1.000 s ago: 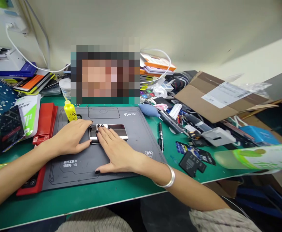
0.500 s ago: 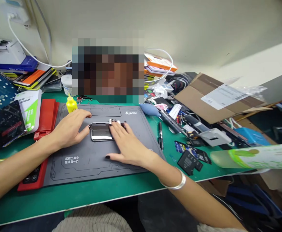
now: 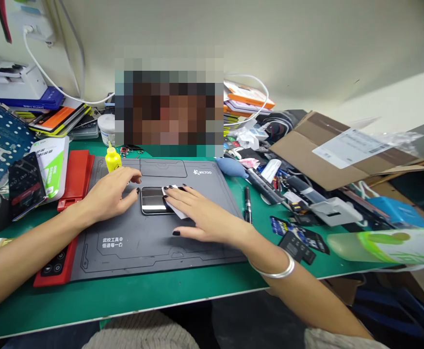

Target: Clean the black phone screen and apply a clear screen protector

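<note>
A phone with a dark, glossy screen (image 3: 153,198) lies flat on the grey work mat (image 3: 135,252). My right hand (image 3: 206,208) rests over its right part, fingers stretched out and thumb spread, pressing a white wipe (image 3: 177,209) against the screen. The fingers partly cover the wipe and hide the phone's right end. My left hand (image 3: 112,194) is held just left of the phone, fingers loosely curved and apart, with nothing in them. Whether its thumb touches the phone's edge I cannot tell. Behind this hand stands a yellow dropper bottle (image 3: 113,159).
A red device (image 3: 74,177) runs along the mat's left side. To the right lie a black pen (image 3: 247,203), phone batteries (image 3: 292,246), a blue air blower (image 3: 231,167) and a drink bottle (image 3: 386,246). A cardboard box (image 3: 306,150) sits behind. Part of the back is pixelated.
My right fingers have slid slightly left across the screen, and more of the wipe shows beneath them. The whole view has shifted a little; my left hand stays beside the phone.
</note>
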`<state>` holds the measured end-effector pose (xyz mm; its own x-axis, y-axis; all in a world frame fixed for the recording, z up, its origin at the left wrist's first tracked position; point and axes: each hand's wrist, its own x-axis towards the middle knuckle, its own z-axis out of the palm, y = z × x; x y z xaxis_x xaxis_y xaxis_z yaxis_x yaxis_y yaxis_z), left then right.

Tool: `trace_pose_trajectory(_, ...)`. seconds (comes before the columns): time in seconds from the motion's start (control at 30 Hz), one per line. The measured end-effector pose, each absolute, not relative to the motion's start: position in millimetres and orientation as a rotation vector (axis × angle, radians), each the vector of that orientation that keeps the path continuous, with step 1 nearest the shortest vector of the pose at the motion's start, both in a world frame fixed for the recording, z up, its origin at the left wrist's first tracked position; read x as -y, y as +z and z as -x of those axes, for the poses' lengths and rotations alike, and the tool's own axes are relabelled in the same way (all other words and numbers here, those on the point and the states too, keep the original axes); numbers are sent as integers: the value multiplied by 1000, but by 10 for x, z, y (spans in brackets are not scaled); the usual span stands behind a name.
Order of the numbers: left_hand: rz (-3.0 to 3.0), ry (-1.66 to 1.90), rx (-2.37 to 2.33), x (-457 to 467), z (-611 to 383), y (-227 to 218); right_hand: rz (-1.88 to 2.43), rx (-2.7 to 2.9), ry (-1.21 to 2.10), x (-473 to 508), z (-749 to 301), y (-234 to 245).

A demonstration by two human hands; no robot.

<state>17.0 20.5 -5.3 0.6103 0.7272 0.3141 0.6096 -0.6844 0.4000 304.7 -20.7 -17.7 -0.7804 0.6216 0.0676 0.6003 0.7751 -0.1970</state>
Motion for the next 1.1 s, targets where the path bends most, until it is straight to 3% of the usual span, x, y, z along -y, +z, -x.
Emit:
trace_pose_trajectory(0.37,-2525,637,-1109,-225,-141,-57,712,2674,-93,-259,-2867,-333)
trace_pose_trajectory(0.67,-2492,595,-1087,-193,-159,-31,866,2596,-252,-195,-2909,-353)
trace_pose_trajectory(0.83,-2426,553,-1043,-159,-187,-67,670,2624,-221,-83,-2849,-377)
trace_pose_trajectory(1.1,-2445,558,-1062,-181,-164,-29,806,2537,-192,-162,-2929,-349)
